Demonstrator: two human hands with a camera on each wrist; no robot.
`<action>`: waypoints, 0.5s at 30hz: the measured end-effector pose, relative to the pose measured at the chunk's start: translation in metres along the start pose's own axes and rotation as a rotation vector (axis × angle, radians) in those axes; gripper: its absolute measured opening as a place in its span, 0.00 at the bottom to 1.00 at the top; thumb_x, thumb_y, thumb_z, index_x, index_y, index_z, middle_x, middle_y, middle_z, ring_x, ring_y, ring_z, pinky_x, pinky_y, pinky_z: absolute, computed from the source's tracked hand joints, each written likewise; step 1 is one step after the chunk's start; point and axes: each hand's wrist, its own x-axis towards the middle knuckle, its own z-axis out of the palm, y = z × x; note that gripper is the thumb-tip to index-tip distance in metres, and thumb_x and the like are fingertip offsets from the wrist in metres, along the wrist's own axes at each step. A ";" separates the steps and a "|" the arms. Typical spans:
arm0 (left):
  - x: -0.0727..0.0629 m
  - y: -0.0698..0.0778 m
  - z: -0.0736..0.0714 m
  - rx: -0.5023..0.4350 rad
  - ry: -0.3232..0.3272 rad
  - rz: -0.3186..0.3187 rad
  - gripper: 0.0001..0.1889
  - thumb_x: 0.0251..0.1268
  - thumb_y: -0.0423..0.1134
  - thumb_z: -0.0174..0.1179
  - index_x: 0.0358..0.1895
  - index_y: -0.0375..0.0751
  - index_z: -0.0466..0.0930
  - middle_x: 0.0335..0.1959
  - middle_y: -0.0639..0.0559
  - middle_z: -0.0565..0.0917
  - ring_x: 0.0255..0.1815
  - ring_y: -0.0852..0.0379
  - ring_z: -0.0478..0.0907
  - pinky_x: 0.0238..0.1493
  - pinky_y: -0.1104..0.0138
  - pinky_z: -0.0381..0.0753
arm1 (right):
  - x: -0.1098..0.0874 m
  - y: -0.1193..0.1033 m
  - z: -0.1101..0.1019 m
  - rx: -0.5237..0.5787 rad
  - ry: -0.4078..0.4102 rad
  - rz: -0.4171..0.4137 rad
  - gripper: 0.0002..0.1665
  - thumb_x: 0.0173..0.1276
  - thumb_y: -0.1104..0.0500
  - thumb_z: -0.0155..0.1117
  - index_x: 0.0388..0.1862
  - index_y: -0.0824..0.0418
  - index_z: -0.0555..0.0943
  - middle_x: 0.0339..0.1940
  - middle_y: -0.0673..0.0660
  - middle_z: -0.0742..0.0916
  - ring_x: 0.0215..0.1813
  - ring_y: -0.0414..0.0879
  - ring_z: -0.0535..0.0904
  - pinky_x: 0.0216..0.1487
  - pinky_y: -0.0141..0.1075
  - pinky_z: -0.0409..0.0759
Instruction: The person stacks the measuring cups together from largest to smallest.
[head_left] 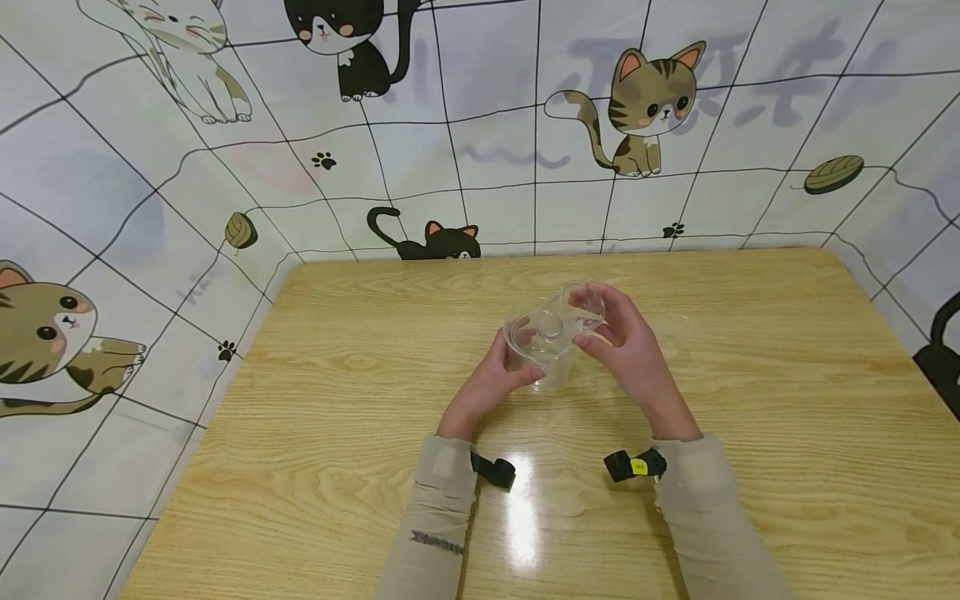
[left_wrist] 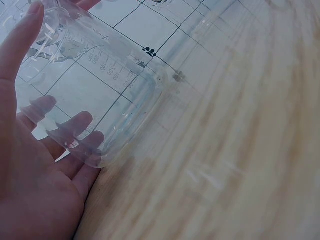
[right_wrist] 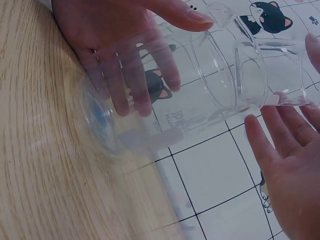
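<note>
A clear, see-through measuring cup (head_left: 551,367) with printed graduation marks stands on the wooden table, slightly tilted in the wrist views. My left hand (head_left: 487,379) holds its side, fingers round the wall and thumb toward the near rim. At the cup's mouth is a smaller clear cylindrical piece (right_wrist: 272,70). My right hand (head_left: 633,358) holds this piece between thumb and fingers, tipped over the rim. Its exact kind is hard to tell because everything is transparent. In the left wrist view the cup's printed scale (left_wrist: 105,62) shows through the wall.
The wooden table (head_left: 337,400) spreads round both hands. A faint, clear round outline (head_left: 678,329) lies to the right of the right hand. Behind the table hangs a white cloth (head_left: 495,192) with cats and grid lines. Black straps (head_left: 495,471) sit on both wrists.
</note>
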 end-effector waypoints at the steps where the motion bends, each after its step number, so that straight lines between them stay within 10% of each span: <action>1: 0.000 0.000 0.000 0.001 0.003 -0.003 0.41 0.53 0.42 0.64 0.68 0.53 0.48 0.65 0.48 0.62 0.66 0.54 0.55 0.63 0.60 0.51 | 0.000 -0.002 0.001 -0.002 -0.002 0.000 0.37 0.59 0.73 0.57 0.66 0.59 0.58 0.61 0.62 0.69 0.63 0.50 0.63 0.59 0.36 0.64; 15: 0.000 -0.001 0.001 0.015 0.023 -0.022 0.41 0.52 0.42 0.64 0.67 0.56 0.50 0.63 0.54 0.63 0.66 0.59 0.54 0.64 0.62 0.50 | -0.001 -0.011 0.006 -0.028 -0.009 0.025 0.35 0.59 0.73 0.57 0.64 0.64 0.57 0.61 0.65 0.69 0.63 0.54 0.62 0.57 0.36 0.65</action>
